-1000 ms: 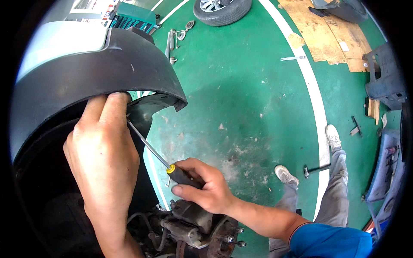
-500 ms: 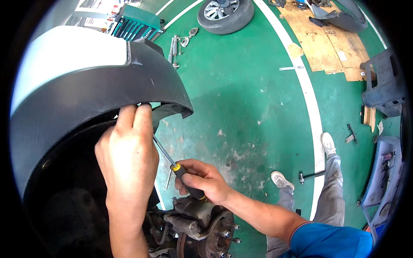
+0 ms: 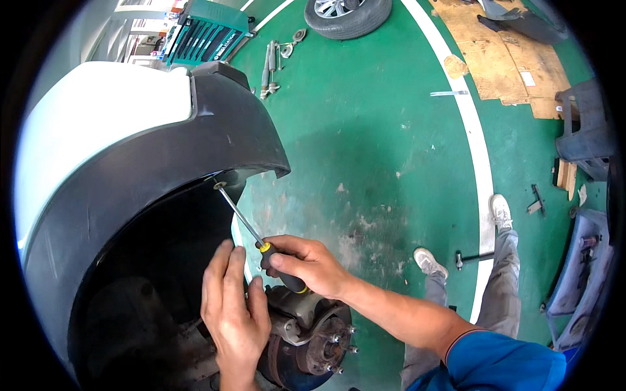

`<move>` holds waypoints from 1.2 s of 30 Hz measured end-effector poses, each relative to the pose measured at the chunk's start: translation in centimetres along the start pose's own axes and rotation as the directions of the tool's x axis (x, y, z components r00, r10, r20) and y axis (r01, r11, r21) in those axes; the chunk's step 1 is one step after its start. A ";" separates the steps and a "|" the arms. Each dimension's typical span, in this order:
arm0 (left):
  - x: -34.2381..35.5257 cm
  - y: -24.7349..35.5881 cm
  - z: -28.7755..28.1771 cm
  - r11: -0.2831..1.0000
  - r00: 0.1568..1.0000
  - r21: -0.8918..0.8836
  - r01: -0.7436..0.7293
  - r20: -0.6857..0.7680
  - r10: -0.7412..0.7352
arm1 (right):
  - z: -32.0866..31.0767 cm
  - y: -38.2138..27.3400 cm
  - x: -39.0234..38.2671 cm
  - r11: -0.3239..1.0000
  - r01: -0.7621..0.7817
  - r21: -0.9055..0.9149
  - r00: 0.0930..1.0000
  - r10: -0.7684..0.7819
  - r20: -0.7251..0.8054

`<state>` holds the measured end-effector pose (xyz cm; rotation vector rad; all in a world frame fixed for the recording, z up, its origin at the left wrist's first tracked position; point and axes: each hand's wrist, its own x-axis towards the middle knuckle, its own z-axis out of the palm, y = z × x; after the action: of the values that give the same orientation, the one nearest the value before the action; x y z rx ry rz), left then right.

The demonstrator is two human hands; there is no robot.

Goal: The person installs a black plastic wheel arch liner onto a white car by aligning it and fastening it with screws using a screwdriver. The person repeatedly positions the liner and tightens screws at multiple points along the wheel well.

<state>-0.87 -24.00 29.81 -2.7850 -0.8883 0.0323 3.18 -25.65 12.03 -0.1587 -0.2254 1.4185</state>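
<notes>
My right hand (image 3: 293, 264) grips the black-and-yellow handle of a screwdriver (image 3: 240, 217), whose shaft runs up to a small round fastener (image 3: 219, 185) under the lower lip of the black wheel-arch trim (image 3: 163, 156). The trim edges a white car body panel (image 3: 111, 98). My left hand (image 3: 236, 303) is open, fingers extended and close together, just left of and below the screwdriver handle, in front of the dark wheel well (image 3: 143, 267). Below my right hand sit the caliper (image 3: 287, 322) and the hub with protruding studs (image 3: 329, 348).
On the green floor (image 3: 365, 156) lie a wheel (image 3: 345, 16), shock absorbers (image 3: 267, 72), cardboard (image 3: 495, 58) and a wrench (image 3: 476, 256) by my feet (image 3: 433, 260). A grey stool (image 3: 585, 130) and a tray of tools (image 3: 580, 274) stand at the right. A teal tool cart (image 3: 208, 36) is behind.
My left hand has come away from the trim edge and dropped beside the screwdriver handle, uncovering the fastener at the tip. My right hand still holds the screwdriver.
</notes>
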 end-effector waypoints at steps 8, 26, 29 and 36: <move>-6.1 1.6 2.0 0.675 0.798 -0.424 0.603 0.323 -0.509 | 0.1 -1.4 0.0 0.969 0.031 -0.243 0.999 -0.023 0.036; -8.0 -1.7 3.9 0.142 0.628 -0.724 0.675 0.462 -0.626 | 1.4 -3.8 3.3 0.546 0.467 -0.696 0.816 -0.568 0.102; -7.9 -3.0 4.0 0.017 0.661 -0.793 0.609 0.496 -0.563 | 1.3 -5.4 4.7 0.250 0.554 -0.794 0.629 -0.750 0.203; -6.6 -5.4 4.9 -0.037 0.754 -0.875 0.482 0.436 -0.491 | 1.9 -4.9 5.8 0.114 0.493 -0.862 0.682 -0.666 0.302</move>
<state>-9.75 -22.48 25.92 -3.0541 -2.7015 -1.1031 8.24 -20.65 15.44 -1.0157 -0.8527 0.2744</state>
